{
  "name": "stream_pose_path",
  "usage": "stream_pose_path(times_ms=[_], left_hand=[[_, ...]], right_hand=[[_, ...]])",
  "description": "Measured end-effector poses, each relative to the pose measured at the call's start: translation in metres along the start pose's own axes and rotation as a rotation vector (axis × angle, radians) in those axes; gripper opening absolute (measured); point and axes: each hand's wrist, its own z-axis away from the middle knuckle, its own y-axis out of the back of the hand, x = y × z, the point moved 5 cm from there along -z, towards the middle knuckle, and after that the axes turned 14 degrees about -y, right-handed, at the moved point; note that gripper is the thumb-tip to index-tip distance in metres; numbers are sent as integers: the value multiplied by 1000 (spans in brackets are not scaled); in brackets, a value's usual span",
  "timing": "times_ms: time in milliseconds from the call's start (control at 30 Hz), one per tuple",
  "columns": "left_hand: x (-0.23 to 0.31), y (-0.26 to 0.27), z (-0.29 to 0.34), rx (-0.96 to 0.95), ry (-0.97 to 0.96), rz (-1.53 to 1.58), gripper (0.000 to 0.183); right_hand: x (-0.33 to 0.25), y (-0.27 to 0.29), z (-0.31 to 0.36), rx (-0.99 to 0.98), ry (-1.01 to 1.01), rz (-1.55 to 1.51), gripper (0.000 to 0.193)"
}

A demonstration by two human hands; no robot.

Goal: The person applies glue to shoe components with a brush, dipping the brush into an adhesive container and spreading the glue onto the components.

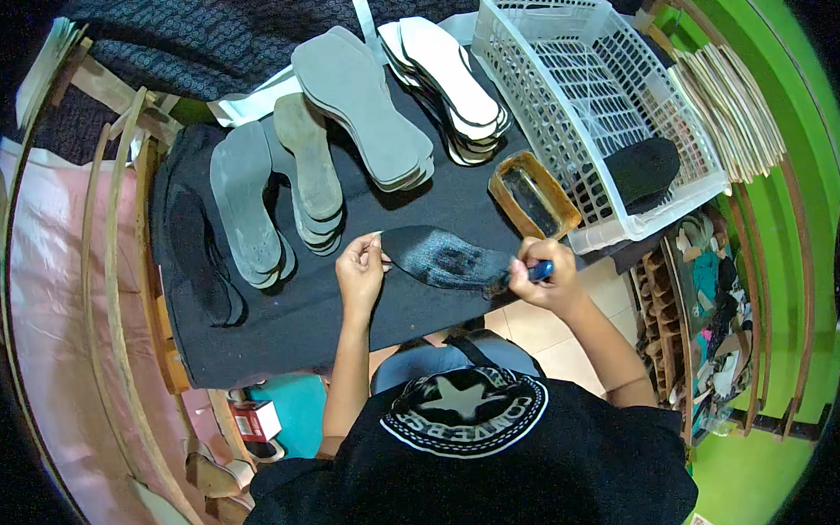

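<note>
Black tee fabric (467, 496), soft and matte with a round star print on it, fills the spot closest to the lens. Past it, the left hand (362, 266) is pinching one tip of a dark, curvy insole-shaped piece (439, 259), kinda glossy in the middle, held out near the front edge of a table draped in dark cloth (288, 327). Right hand (547, 284) is wrapped around a stubby blue handle (541, 269) at the other end; can't tell if those fingers touch the piece too. Just beyond sits a boxy tub (508, 206) with crusty amber-brown walls, next to a white plastic lattice crate (528, 95). Smooth gray sole shapes (360, 112) are stacked further back.
</note>
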Motion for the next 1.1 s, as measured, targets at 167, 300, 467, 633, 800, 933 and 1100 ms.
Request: stream_pose_path(times_ms=[167, 300, 467, 633, 800, 933, 1100], left_hand=[[-1, -1, -1, 17, 18, -12, 20], [7, -8, -1, 74, -6, -26, 20], [8, -8, 2, 168, -102, -61, 20], [10, -10, 3, 196, -186, 5, 25], [15, -9, -1, 200, -225, 26, 28], [20, -14, -1, 173, -255, -13, 28], [22, -14, 0, 165, -341, -45, 23]], right_hand=[[-3, 0, -17, -19, -131, 121, 21], [-10, -34, -34, -15, -153, -17, 26], [-9, -27, -17, -117, -109, -2, 28], [16, 29, 17, -69, -102, -59, 29], [11, 41, 3, -30, -268, 70, 25], [-7, 4, -20, -59, -103, 39, 28], [-4, -35, -24, -175, -148, -34, 29]])
